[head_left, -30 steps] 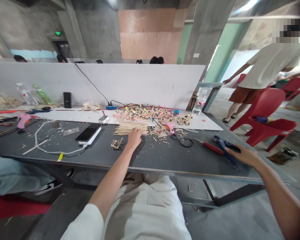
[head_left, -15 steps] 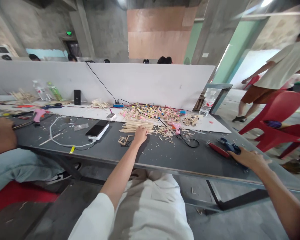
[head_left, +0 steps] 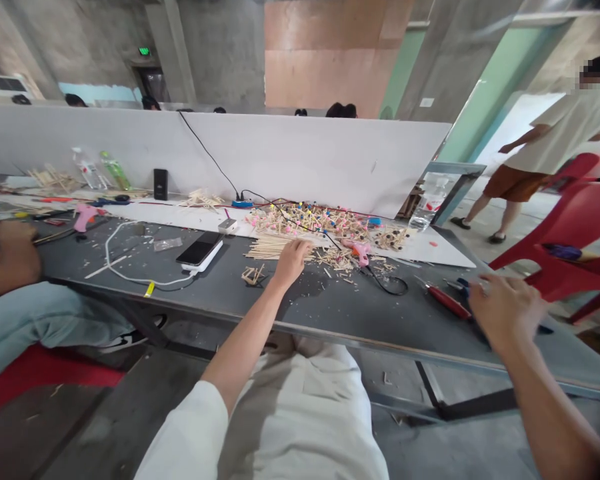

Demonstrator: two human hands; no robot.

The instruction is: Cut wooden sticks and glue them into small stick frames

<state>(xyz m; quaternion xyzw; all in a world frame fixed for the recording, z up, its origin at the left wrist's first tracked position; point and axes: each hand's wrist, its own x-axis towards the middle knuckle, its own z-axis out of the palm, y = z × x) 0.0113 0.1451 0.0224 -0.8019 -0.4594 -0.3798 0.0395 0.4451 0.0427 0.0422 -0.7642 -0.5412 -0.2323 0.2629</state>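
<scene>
My left hand (head_left: 291,263) rests at the right end of a bundle of thin wooden sticks (head_left: 265,247). Its fingers are bent and close together; whatever they pinch is too small to make out. On the right, my right hand (head_left: 507,310) hovers above a blue-handled tool (head_left: 461,288), which it mostly hides. The fingers of that hand are slightly spread and curved, with nothing visible in them. Just left of it lies a red-handled tool (head_left: 447,301). Left of my left hand stands a small wooden stick frame (head_left: 253,275).
Behind the sticks spreads a heap of sticks with coloured ball tips (head_left: 305,220). A pink glue gun (head_left: 357,252) trails a black cable. A phone (head_left: 199,249) lies on a white power bank. A bottle (head_left: 427,208) stands at the back right. Another person's arm (head_left: 15,257) is far left.
My right hand has lifted off the blue-handled tool. My left hand has shifted slightly right along the sticks. The view has turned a little, and the person at the back right has moved.
</scene>
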